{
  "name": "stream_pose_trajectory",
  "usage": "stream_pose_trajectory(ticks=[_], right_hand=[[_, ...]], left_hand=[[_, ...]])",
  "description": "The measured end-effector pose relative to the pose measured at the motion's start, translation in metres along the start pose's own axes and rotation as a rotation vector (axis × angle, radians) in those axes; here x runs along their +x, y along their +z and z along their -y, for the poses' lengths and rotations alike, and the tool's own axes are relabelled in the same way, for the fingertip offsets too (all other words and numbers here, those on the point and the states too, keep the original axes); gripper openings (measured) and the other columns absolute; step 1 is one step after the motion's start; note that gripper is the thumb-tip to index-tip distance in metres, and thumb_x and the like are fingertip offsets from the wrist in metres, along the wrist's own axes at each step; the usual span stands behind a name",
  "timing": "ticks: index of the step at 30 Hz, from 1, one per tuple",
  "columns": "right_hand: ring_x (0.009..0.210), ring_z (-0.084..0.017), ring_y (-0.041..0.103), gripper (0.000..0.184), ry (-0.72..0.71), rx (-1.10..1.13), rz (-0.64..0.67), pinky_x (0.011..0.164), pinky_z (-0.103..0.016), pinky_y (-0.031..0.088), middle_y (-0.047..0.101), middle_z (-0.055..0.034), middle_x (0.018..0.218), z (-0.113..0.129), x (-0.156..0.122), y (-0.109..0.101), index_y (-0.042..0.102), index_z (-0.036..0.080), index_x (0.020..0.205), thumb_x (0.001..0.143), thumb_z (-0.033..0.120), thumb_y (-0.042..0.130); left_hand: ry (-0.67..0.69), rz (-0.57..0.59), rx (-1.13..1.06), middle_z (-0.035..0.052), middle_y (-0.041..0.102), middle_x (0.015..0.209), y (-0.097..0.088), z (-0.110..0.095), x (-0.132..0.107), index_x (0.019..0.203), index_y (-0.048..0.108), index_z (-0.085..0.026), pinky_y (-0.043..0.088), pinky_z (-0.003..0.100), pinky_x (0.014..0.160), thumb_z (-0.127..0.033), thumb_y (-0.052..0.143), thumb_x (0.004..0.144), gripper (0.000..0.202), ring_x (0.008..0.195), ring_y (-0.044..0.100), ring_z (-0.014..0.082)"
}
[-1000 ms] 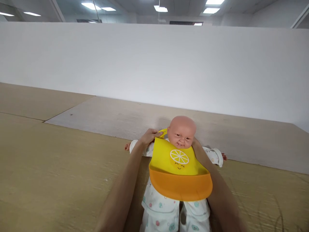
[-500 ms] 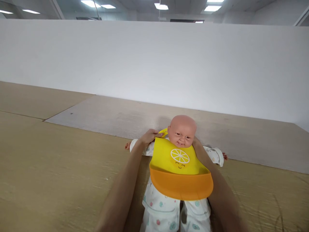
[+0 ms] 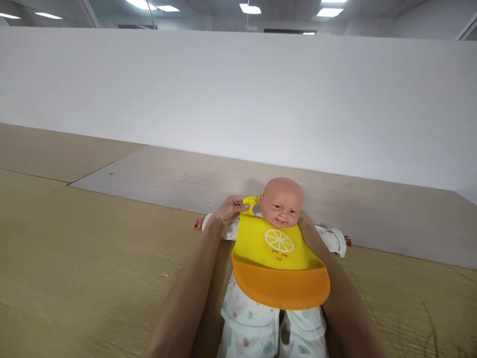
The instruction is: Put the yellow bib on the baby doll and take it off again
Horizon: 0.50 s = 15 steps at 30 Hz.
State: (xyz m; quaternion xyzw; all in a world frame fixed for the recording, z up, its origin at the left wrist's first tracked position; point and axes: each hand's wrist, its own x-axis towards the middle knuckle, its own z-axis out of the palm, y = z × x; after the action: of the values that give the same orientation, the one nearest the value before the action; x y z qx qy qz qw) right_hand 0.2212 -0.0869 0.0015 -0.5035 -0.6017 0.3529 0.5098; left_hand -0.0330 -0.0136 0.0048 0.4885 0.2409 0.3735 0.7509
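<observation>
Hands apart over a tan wooden board (image 3: 93, 258) and a white-suited vinyl baby doll (image 3: 281, 204) lying on it: the left hand (image 3: 230, 210) pinches the strap corner of a yellow-orange silicone bib (image 3: 278, 253); the right hand (image 3: 304, 219) disappears behind the doll's neck, its grip unseen.

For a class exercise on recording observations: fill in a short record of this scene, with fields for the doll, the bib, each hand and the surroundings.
Doll: baby doll lying on its back in a white dotted sleepsuit
Bib: yellow silicone bib with a lemon-slice print and orange pocket, lying on the doll's chest
Left hand: holds the bib's yellow strap beside the doll's neck
Right hand: hidden behind the bib's edge by the doll's neck; only the right forearm shows
Surroundings: tan board under the doll, white wall beyond
</observation>
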Motion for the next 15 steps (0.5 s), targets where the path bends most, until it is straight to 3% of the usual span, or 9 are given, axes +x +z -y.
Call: stream_pose_trajectory(ticks=[4,9,15], right_hand=[[0.100,-0.022,0.058,0.033,0.046,0.045,-0.009,0.092,-0.036,0.050,0.067,-0.0086,0.113,0.001,-0.001,0.003,0.066,0.017,0.096,0.078,0.041,0.052],[0.109,-0.023,0.057,0.033,0.004,0.050,0.005,0.101,-0.034,0.046,0.066,-0.0079,0.116,0.003,-0.006,0.004,0.067,0.017,0.100,0.080,0.038,0.052],[0.107,-0.025,0.058,0.030,-0.014,0.012,0.008,0.100,-0.037,0.046,0.069,-0.0074,0.106,0.007,-0.004,0.003,0.069,0.020,0.093,0.076,0.041,0.055]], left_hand=[[0.027,-0.031,-0.020,0.0054,0.071,0.067,0.004,0.001,0.000,0.076,0.074,-0.010,0.047,0.027,0.057,-0.027,0.087,0.056,0.029,0.056,0.060,0.0150],[0.054,-0.011,-0.038,0.0040,0.069,0.063,0.007,0.003,0.002,0.068,0.072,-0.012,0.046,0.028,0.056,-0.027,0.089,0.048,0.031,0.052,0.057,0.0137],[0.051,-0.044,-0.039,0.0024,0.066,0.062,0.014,0.001,0.001,0.062,0.064,-0.014,0.042,0.026,0.053,-0.028,0.090,0.044,0.034,0.051,0.055,0.0127]])
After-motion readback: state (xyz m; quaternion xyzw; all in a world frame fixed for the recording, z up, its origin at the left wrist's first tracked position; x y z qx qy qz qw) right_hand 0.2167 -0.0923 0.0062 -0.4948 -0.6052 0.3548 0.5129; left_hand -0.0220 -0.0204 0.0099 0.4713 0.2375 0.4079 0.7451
